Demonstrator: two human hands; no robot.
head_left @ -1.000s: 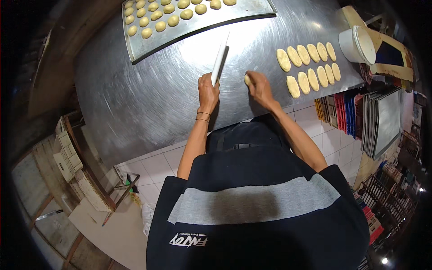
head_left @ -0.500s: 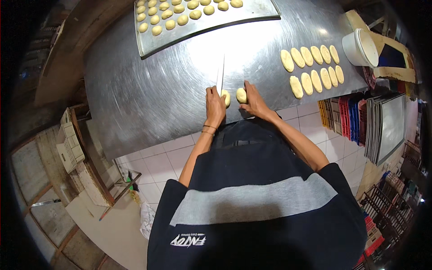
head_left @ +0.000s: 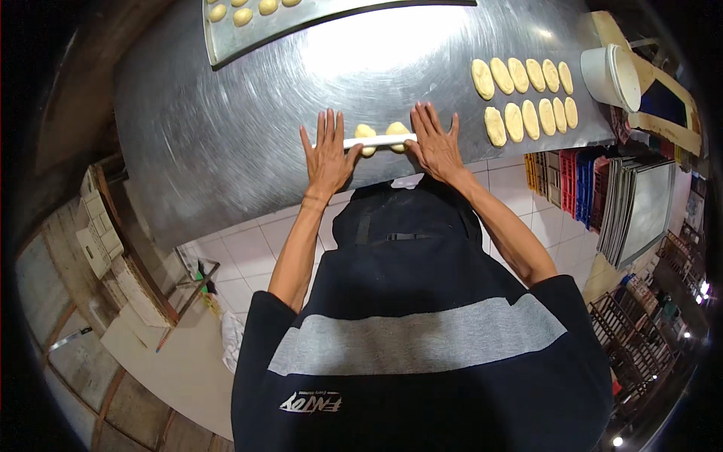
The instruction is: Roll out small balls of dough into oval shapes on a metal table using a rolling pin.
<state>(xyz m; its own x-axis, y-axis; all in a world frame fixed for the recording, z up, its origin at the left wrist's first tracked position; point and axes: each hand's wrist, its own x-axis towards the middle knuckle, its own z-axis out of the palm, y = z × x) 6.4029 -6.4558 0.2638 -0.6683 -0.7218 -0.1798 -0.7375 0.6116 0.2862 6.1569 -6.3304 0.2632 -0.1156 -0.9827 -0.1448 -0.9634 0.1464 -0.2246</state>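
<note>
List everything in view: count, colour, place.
Rolling pin: one, white, across two dough pieces
Dough pieces: two, pale yellow, under the pin
Dough ovals: twelve, pale yellow, two rows at right
Dough balls: at least four, yellow, on the tray, cut off by the frame
Tray: one, silvery, top left
Table: one, grey metal, beneath the dough
Bucket: one, white, table's right end
Crates: several, mixed colours, lower right of table
Stacked sheets: several, grey, beside crates
Right rim: cluttered, too dim to count
Left hand, right hand: one each, bare, at the pin's ends
</note>
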